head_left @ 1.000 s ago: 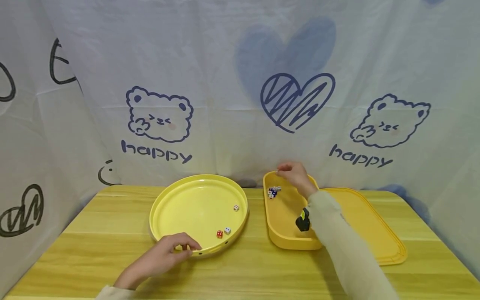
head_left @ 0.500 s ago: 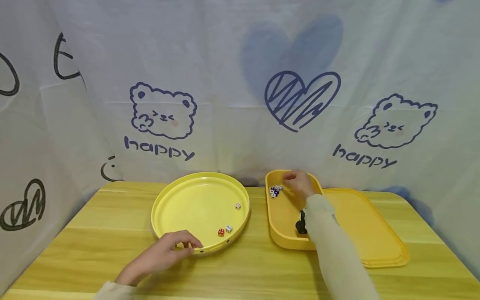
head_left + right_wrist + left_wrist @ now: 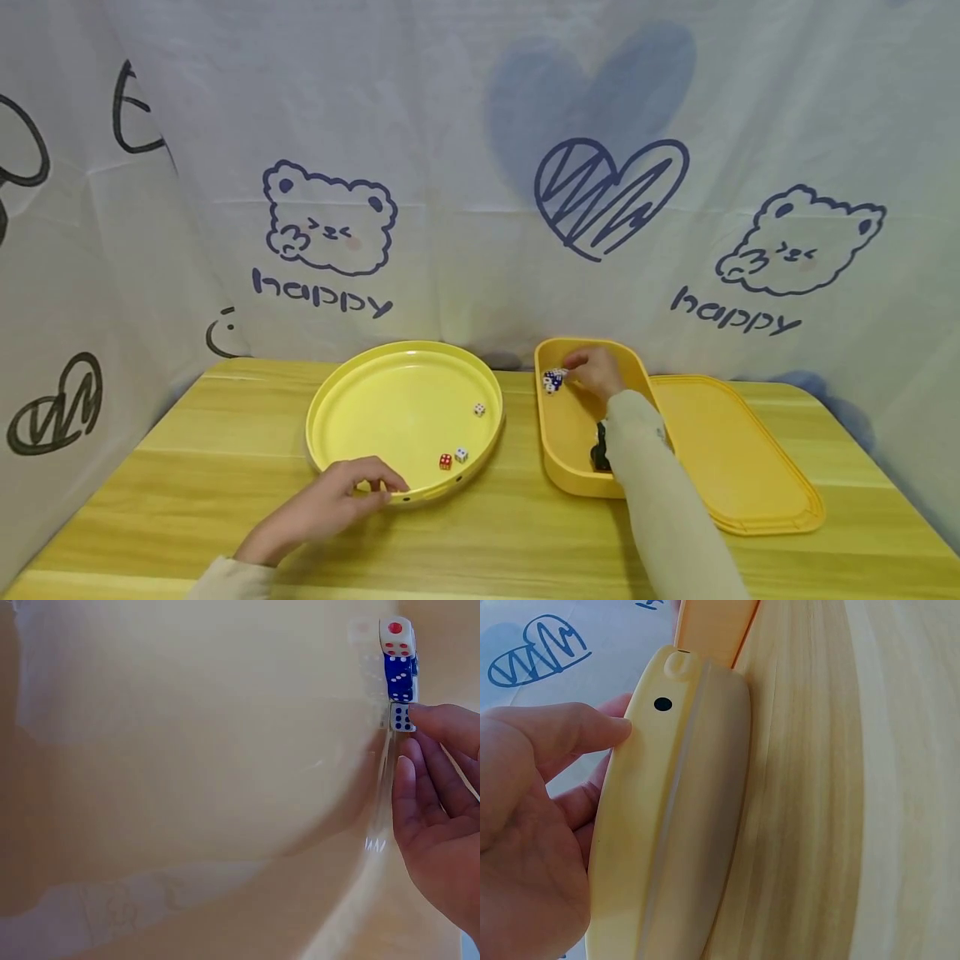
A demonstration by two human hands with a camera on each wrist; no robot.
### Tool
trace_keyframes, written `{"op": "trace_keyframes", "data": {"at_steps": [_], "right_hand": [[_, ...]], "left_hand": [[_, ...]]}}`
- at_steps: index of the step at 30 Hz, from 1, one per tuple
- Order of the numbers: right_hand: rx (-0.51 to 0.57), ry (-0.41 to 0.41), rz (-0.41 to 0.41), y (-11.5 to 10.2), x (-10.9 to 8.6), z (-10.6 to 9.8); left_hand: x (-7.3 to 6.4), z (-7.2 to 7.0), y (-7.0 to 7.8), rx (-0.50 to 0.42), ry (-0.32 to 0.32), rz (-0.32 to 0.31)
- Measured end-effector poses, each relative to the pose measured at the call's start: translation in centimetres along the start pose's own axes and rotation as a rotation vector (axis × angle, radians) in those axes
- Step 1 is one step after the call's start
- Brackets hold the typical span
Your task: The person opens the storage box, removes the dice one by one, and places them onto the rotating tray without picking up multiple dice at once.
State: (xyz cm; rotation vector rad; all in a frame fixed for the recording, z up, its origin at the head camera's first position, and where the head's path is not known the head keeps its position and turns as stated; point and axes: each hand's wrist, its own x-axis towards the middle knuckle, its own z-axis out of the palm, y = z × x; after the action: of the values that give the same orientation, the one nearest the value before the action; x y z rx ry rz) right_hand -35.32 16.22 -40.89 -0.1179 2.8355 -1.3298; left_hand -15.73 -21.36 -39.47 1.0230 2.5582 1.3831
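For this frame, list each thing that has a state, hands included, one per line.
left hand: grips the near rim of the round tray.
right hand: fingertips at the dice cluster, none lifted.
round tray: flat on the table, three dice inside.
dice cluster: bunched at the box's far end.
oblong box: open, lid off.
lid: lying beside the box.

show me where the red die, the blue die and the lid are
red die (image 3: 445, 461), head view, on its top face, inside the round tray.
blue die (image 3: 399, 676), right wrist view, on its dotted side face.
lid (image 3: 738, 458), head view, on its bare flat middle.
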Motion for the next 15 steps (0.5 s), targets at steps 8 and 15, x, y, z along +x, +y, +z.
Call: {"op": "trace_keyframes", "data": {"at_steps": [8,15], "right_hand": [[-0.090,-0.002,-0.047,0.16,0.03,0.12],[-0.112,0.015,-0.046,0.82,0.31,0.19]], "left_hand": [[0.04,-0.28,0.17,0.002,-0.018,-0.040],[0.04,-0.13,0.15,0.004,-0.021,-0.040]]}}
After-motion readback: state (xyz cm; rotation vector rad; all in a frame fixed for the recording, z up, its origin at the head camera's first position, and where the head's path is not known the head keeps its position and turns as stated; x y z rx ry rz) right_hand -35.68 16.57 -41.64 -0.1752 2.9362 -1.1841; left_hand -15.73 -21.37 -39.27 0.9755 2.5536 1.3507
